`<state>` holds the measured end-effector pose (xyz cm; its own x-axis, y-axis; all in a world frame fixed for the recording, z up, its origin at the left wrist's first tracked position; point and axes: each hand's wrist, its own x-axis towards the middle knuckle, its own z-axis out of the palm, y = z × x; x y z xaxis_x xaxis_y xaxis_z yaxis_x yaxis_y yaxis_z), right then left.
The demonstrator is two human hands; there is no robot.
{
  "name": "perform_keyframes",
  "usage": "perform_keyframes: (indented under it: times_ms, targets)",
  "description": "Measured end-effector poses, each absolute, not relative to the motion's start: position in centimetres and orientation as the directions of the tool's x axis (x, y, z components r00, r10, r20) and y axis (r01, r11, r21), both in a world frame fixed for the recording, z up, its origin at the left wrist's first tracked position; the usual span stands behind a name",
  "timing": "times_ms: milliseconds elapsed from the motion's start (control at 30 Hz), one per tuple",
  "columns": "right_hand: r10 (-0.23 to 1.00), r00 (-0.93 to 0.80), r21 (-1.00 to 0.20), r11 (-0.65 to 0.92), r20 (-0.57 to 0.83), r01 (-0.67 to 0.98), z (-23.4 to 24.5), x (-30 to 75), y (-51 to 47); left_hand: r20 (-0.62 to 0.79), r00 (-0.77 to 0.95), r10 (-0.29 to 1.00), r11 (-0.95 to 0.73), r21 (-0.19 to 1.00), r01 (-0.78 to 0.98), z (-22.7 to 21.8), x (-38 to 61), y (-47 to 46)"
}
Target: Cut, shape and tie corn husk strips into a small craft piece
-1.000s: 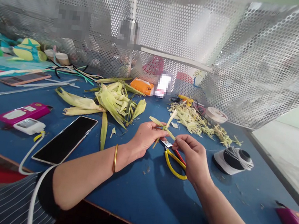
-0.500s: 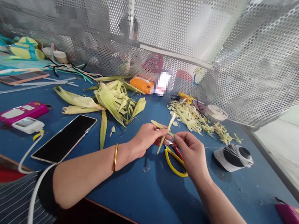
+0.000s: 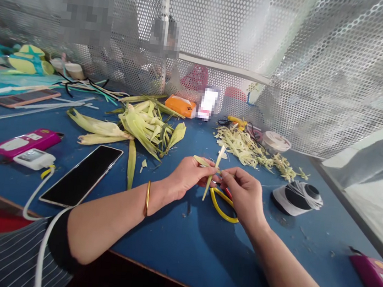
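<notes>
Husk strips looking light, pliable, probably splitting if yanked; left hand pinching them at crossing, seeming safest hold; right hand pinching one end.

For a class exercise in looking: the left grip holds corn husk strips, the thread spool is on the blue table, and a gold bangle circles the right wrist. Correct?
No: the head view shows the gold bangle around the left wrist, not the right. The left grip holds corn husk strips, and the thread spool is on the blue table.
</notes>
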<state>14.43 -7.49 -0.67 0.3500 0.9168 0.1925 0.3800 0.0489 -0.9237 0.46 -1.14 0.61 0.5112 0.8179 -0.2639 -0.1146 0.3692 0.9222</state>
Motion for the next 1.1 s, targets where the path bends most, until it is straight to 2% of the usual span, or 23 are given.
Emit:
perform_keyframes:
  times_ms: [200,367,500,567,633,733,867,933,1100]
  targets:
    - [0.891,0.386,-0.905,0.062,0.240,0.421,-0.7,14.2,-7.7,-0.260,0.470,0.843,0.360,0.923,-0.136,0.9,0.7,-1.5]
    - [0.894,0.384,-0.918,0.068,0.229,0.391,-0.9,14.6,-7.6,-0.296,0.523,0.799,0.421,0.897,-0.136,1.0,0.3,-1.3]
    - [0.888,0.426,-0.967,0.073,0.174,0.244,-1.0,15.0,-7.1,-0.298,0.534,0.791,0.431,0.891,-0.141,1.1,0.1,-1.0]
    - [0.885,0.452,-0.987,0.047,0.111,0.151,-1.0,14.9,-6.9,-0.281,0.480,0.831,0.405,0.897,-0.176,1.1,0.1,-0.9]
    - [0.920,0.388,-0.991,0.006,0.057,0.131,-1.1,14.5,-7.0,-0.250,0.409,0.878,0.357,0.910,-0.211,1.0,0.2,-0.8]
    - [0.966,0.244,-0.960,0.017,0.088,0.281,-1.2,13.7,-7.4,-0.215,0.347,0.913,0.302,0.927,-0.222,0.8,0.4,-0.9]
    - [0.923,0.235,-0.797,0.114,0.306,0.593,-1.3,13.1,-8.1,-0.237,0.364,0.901,0.319,0.929,-0.186,0.8,0.5,-1.2]
    - [0.913,0.234,-0.770,0.120,0.333,0.626,-1.1,13.1,-8.1,-0.235,0.385,0.892,0.320,0.932,-0.171,1.0,0.4,-1.3]
    - [0.922,0.272,-0.827,0.082,0.275,0.556,-0.7,13.4,-7.9,-0.230,0.416,0.880,0.312,0.939,-0.142,1.4,0.3,-1.2]
